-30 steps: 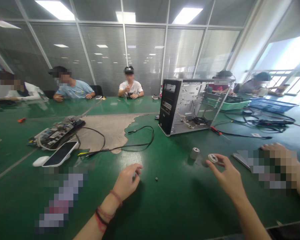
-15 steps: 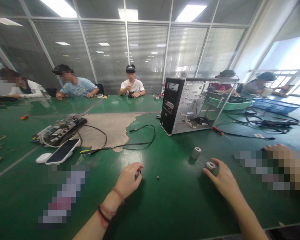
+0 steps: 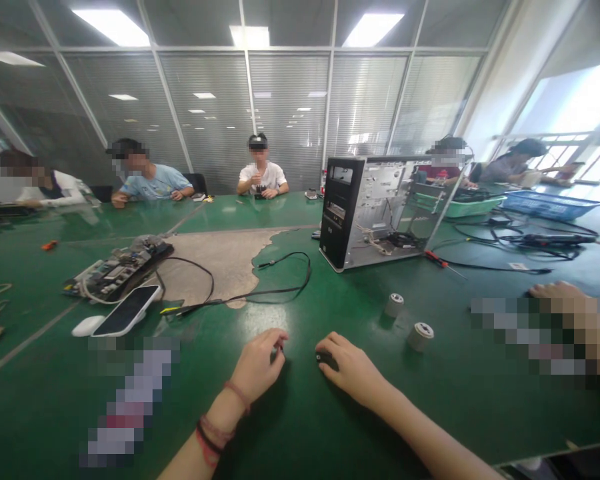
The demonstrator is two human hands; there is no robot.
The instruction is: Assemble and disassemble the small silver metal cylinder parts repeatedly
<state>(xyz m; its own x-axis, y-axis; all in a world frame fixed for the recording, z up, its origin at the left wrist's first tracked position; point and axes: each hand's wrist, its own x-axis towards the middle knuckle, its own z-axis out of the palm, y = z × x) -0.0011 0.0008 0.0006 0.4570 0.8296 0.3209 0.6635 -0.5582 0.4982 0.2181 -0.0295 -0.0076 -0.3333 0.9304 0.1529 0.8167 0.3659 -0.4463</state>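
My left hand (image 3: 260, 360) rests low over the green table with its fingers curled in toward the thumb. Something small and dark shows at its fingertips, too little to name. My right hand (image 3: 353, 367) is close by on the right, with thumb and forefinger apart around a small metal nut-like part (image 3: 318, 357) lying on the table. Whether the fingertips touch that part cannot be made out. To the right of this hand stand two short metal cylinders, a nearer one (image 3: 421, 337) and a farther one (image 3: 394, 305), both upright with holed tops.
An open computer case (image 3: 347, 213) stands behind the cylinders, a red screwdriver (image 3: 437, 259) beside it. Leftward lie a circuit board (image 3: 115, 267), a phone (image 3: 127, 310) and a black cable (image 3: 280, 288). Another person's hand (image 3: 560, 293) rests at right. Several people sit around the table.
My right hand has left the nearer metal cylinder, which stays standing, and moved left to the small nut-like part. My left hand has hardly moved.
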